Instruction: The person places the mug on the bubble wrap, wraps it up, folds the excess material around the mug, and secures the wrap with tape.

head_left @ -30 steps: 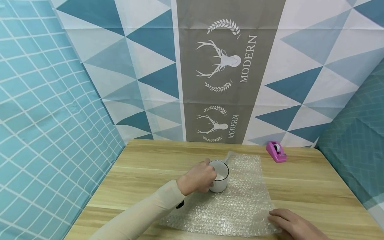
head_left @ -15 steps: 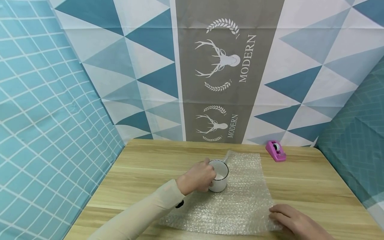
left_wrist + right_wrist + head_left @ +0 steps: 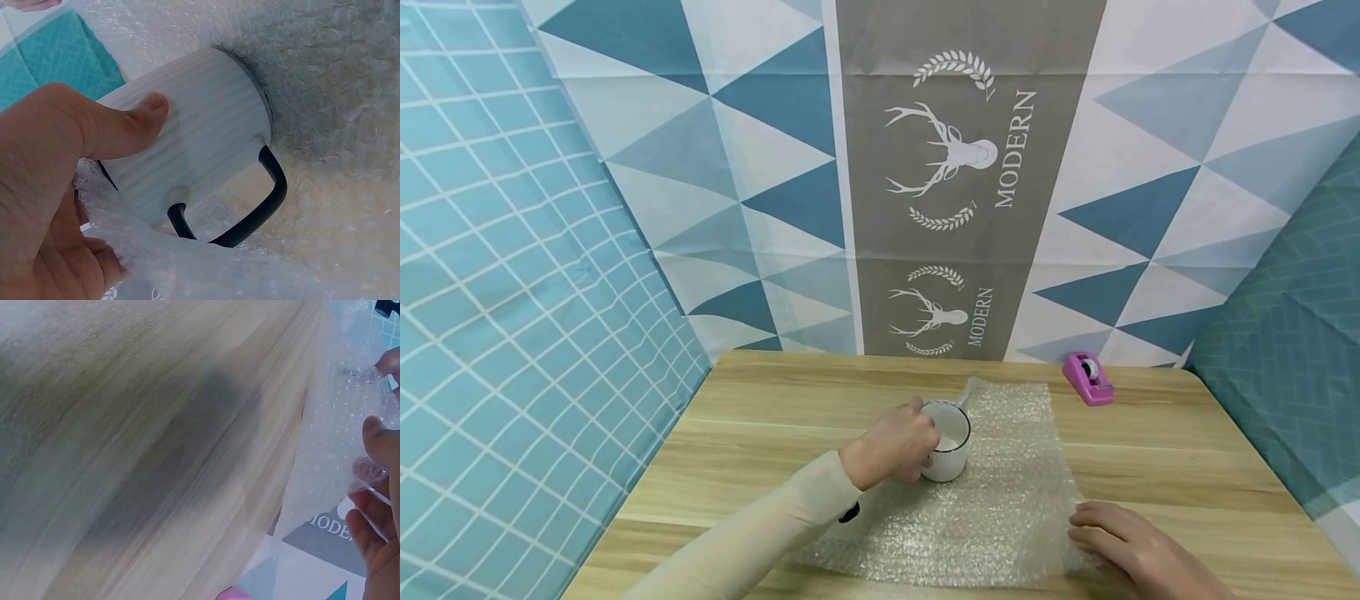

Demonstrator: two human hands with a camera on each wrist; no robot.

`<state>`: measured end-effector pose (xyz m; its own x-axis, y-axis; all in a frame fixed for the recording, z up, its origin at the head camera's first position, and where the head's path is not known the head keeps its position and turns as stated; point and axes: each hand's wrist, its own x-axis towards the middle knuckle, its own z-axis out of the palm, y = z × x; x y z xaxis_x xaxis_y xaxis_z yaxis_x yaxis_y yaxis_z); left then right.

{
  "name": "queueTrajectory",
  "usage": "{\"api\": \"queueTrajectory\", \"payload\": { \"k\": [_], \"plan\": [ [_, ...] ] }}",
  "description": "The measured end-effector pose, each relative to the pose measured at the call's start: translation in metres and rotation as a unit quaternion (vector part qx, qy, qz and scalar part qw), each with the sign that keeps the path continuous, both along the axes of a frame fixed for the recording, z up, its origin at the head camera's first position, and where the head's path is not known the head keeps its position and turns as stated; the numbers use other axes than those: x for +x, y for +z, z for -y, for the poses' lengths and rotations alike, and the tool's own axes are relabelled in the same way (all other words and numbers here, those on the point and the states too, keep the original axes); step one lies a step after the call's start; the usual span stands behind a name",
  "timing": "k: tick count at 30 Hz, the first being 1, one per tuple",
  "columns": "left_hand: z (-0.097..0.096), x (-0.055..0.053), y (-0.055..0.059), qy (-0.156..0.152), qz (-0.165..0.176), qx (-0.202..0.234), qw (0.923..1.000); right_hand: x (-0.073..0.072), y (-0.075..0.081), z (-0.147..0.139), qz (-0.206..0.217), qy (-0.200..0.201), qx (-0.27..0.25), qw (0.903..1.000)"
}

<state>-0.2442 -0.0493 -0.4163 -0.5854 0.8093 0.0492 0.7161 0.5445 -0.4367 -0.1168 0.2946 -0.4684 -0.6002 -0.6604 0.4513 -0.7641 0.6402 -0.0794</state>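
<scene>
A white ribbed mug [image 3: 945, 465] with a dark rim stands on a sheet of clear bubble wrap [image 3: 985, 533]. My left hand [image 3: 891, 442] grips its left side. Up close in the left wrist view, the thumb lies along the wall of the mug [image 3: 194, 119], with its black handle [image 3: 275, 187] on the near side. Bubble wrap covers part of the other fingers there. At the sheet's front right corner, my right hand [image 3: 1131, 542] holds the edge. The right wrist view has that bubble wrap [image 3: 331, 444] raised between thumb and fingers.
A pink tape dispenser [image 3: 1088, 379] sits at the back right of the wooden table [image 3: 1210, 500]. Patterned cloth [image 3: 955, 192] hangs behind the table, with tiled-pattern sheets at both sides.
My right hand has shifted slightly upward in the head view with the wrap's corner. The left hand and the mug have stayed in place.
</scene>
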Motion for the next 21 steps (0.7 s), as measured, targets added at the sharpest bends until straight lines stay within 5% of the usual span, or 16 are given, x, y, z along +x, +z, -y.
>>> {"api": "queueTrajectory", "payload": {
  "k": [6,14,21],
  "plan": [
    [0.001,0.001,-0.002,-0.002,-0.006,0.007,1.0000,-0.002,0.002,0.006,-0.003,0.017,-0.045,0.9989],
    [0.002,0.000,-0.001,-0.008,-0.006,0.008,0.9999,-0.013,0.002,0.012,-0.052,0.089,-0.121,0.9873],
    [0.001,0.000,0.000,-0.006,0.002,0.009,0.9999,-0.019,0.010,0.020,-0.040,0.114,-0.155,0.9805]
  ]
}}
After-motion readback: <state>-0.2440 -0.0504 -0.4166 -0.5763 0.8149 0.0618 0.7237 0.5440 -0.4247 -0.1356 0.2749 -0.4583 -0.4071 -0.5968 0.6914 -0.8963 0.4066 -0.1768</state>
